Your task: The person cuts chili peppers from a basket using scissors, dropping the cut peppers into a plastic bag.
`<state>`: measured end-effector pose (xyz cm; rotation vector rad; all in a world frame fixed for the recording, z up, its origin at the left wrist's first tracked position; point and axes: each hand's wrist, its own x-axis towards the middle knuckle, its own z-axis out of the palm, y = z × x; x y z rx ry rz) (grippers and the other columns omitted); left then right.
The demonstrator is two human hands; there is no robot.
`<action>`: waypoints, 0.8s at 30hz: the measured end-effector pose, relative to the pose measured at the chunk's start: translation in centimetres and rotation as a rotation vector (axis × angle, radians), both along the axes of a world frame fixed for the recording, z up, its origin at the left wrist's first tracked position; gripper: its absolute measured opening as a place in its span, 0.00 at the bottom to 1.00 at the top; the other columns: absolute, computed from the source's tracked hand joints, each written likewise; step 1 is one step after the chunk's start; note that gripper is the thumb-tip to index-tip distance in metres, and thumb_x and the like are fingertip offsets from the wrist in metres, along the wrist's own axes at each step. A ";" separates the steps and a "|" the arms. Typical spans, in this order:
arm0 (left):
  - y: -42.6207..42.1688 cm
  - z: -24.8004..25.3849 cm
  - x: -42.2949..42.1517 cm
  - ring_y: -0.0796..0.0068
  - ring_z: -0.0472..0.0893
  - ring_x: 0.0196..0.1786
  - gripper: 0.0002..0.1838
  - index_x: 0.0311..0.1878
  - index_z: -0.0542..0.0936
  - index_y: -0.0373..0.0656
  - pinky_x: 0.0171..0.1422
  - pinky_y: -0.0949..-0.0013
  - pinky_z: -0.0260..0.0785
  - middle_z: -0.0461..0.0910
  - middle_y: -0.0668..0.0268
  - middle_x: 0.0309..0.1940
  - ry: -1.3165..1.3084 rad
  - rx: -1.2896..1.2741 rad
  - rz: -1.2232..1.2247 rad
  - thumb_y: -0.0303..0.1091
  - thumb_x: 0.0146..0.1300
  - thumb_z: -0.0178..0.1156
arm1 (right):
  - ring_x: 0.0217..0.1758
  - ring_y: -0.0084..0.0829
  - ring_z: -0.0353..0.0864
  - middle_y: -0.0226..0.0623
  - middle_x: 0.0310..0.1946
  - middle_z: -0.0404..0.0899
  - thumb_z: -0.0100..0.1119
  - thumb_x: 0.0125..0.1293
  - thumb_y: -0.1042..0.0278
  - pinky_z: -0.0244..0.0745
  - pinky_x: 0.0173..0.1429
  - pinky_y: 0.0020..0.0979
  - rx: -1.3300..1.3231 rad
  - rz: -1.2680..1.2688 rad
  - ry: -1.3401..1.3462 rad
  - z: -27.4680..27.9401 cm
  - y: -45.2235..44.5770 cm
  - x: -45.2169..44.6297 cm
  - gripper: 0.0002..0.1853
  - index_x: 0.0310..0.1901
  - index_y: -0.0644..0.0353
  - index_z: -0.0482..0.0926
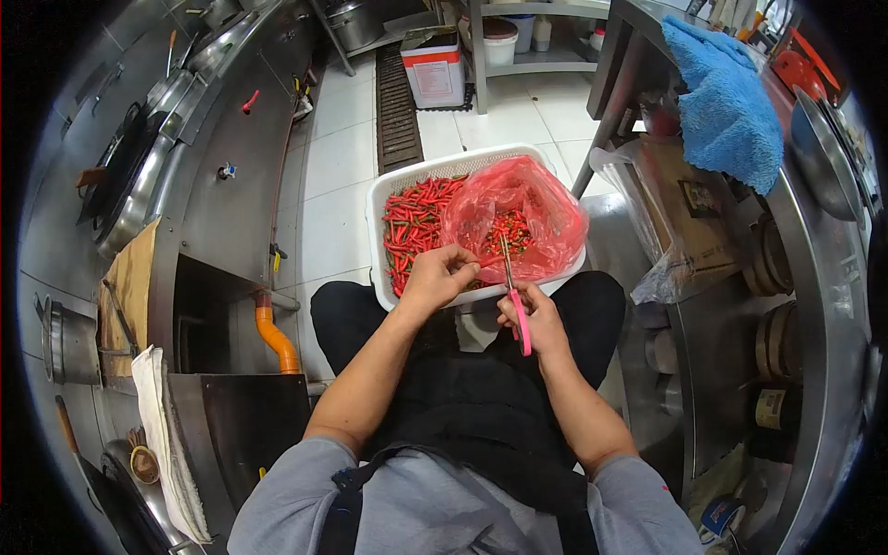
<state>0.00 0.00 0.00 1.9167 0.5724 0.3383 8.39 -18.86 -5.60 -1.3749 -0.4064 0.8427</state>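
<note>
My left hand (438, 279) pinches a red chili pepper (487, 263) by its end, pointing it to the right over the basket. In my right hand (538, 317) is a pair of scissors (521, 322) with pink handles; its blades point forward beside the chili's tip. Beneath both hands stands a white plastic basket (377, 227) near my knees. Whole red chilies (421, 217) with green stems fill its left side. A translucent red plastic bag (560, 208) lies open on the right side, with small cut chili pieces (511, 225) inside.
A floor drain grate (399, 111) runs ahead, near a white and red bucket (433, 74). Steel stove units (231, 139) line the left, with an orange pipe (276, 333). On the right, a blue towel (726, 102) hangs off a steel counter above a cardboard box (689, 208).
</note>
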 end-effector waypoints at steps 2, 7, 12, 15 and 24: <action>-0.3 0.3 0.2 0.81 0.80 0.28 0.10 0.38 0.84 0.37 0.34 0.73 0.73 0.83 0.66 0.26 0.081 -0.014 -0.023 0.34 0.58 0.66 | 0.27 0.22 0.80 0.35 0.31 0.78 0.68 0.62 0.68 0.76 0.32 0.22 -0.006 0.008 0.014 0.3 0.1 0.4 0.24 0.56 0.69 0.71; 0.9 -0.7 0.6 0.80 0.80 0.27 0.10 0.38 0.84 0.37 0.34 0.72 0.73 0.83 0.64 0.25 0.062 0.038 -0.001 0.34 0.58 0.66 | 0.18 0.20 0.74 0.31 0.25 0.76 0.67 0.62 0.67 0.69 0.21 0.22 -0.038 -0.001 0.097 1.5 0.9 0.4 0.19 0.49 0.67 0.73; 1.7 -3.6 0.5 0.77 0.81 0.27 0.09 0.38 0.84 0.38 0.34 0.70 0.73 0.83 0.62 0.25 -0.017 0.099 0.044 0.33 0.58 0.66 | 0.17 0.22 0.76 0.34 0.27 0.78 0.61 0.66 0.65 0.71 0.19 0.23 -0.094 0.007 0.036 0.1 -0.5 -0.2 0.15 0.48 0.64 0.73; 1.1 -3.2 0.7 0.77 0.81 0.27 0.09 0.38 0.84 0.39 0.34 0.70 0.74 0.83 0.62 0.24 -0.051 0.147 0.054 0.34 0.59 0.66 | 0.23 0.27 0.81 0.37 0.31 0.81 0.61 0.65 0.68 0.75 0.24 0.26 -0.060 0.013 0.032 -1.1 -0.5 -0.5 0.14 0.49 0.64 0.73; 0.0 -2.2 1.0 0.80 0.79 0.26 0.10 0.39 0.83 0.37 0.33 0.72 0.73 0.82 0.66 0.24 0.070 0.042 -0.025 0.34 0.60 0.66 | 0.17 0.23 0.76 0.34 0.27 0.79 0.63 0.65 0.69 0.69 0.20 0.24 -0.055 0.033 0.031 0.3 -0.5 0.6 0.14 0.48 0.66 0.75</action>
